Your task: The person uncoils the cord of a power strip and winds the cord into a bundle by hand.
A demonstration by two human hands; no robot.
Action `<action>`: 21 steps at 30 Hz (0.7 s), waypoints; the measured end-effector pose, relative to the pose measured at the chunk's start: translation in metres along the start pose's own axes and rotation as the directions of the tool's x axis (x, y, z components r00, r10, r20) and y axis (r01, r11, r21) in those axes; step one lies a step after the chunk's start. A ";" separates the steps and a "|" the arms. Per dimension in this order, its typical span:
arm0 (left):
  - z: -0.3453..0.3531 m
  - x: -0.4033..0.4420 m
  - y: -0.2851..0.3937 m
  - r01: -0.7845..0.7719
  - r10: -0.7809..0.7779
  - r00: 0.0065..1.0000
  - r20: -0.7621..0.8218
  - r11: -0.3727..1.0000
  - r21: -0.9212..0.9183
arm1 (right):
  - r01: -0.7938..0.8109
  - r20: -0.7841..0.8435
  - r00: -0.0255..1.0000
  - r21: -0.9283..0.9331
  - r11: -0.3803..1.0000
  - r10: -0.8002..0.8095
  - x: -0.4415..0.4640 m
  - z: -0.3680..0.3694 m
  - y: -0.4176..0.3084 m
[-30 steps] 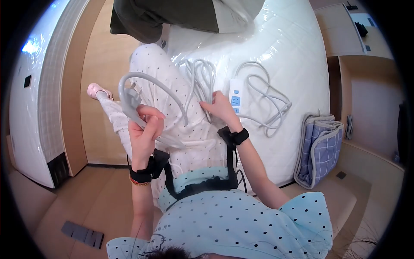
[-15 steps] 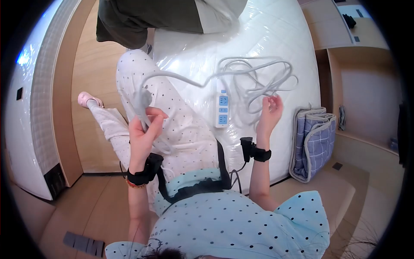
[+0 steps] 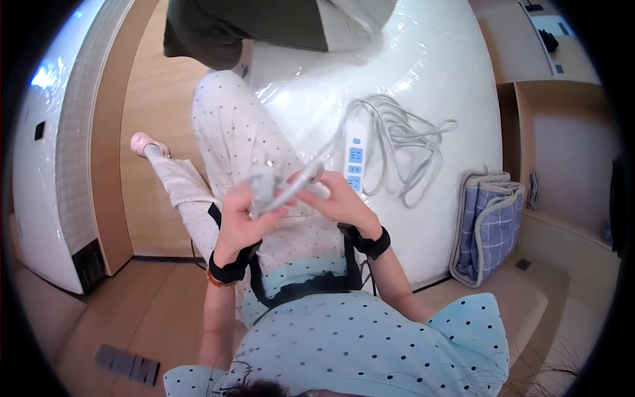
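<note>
Above my lap, my left hand (image 3: pixel 243 215) is closed around a grey plug (image 3: pixel 264 185), which is blurred by motion. My right hand (image 3: pixel 340 200) pinches the grey cord (image 3: pixel 305 178) close to that plug, and the two hands almost meet. A white power strip (image 3: pixel 354 142) with blue sockets lies on the plastic-covered mattress (image 3: pixel 450 73), just beyond my right hand. The rest of the cord lies in loose loops to the right of the strip.
At the mattress's right edge stands a folded blue checked quilt (image 3: pixel 488 228). A person in dark trousers (image 3: pixel 264 26) is at the far side. Another plastic-wrapped mattress (image 3: pixel 56 172) stands at the left. An open wooden cabinet (image 3: pixel 562 145) is on the right.
My right hand has moved left from the loops to the cord by the plug. My left hand and plug have shifted right and lower. The loops on the mattress have slumped closer together.
</note>
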State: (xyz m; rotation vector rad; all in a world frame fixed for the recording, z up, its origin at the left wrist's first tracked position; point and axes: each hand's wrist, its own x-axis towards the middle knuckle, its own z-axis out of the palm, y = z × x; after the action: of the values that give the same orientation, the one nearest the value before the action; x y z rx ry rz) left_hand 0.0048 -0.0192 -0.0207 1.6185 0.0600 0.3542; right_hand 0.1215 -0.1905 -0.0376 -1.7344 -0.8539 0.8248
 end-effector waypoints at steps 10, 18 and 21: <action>0.009 0.014 -0.017 0.010 -0.274 0.936 -0.222 0.648 -0.761 | 0.005 -0.042 0.999 0.057 0.998 -0.003 -0.019 0.028 -0.020; 0.008 0.018 -0.016 0.067 -0.389 0.904 -0.176 0.536 -0.841 | -0.101 0.077 0.992 0.037 0.994 0.098 -0.021 0.044 -0.030; 0.010 0.016 -0.017 0.124 -0.362 0.929 -0.072 0.489 -0.864 | -0.188 0.146 0.973 0.035 0.982 0.181 -0.021 0.042 -0.025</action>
State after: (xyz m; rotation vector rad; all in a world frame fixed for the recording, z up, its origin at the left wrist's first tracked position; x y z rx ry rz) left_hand 0.0260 -0.0232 -0.0344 0.5370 0.2684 0.2847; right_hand 0.0709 -0.1814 -0.0223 -1.7463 -0.7673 1.0954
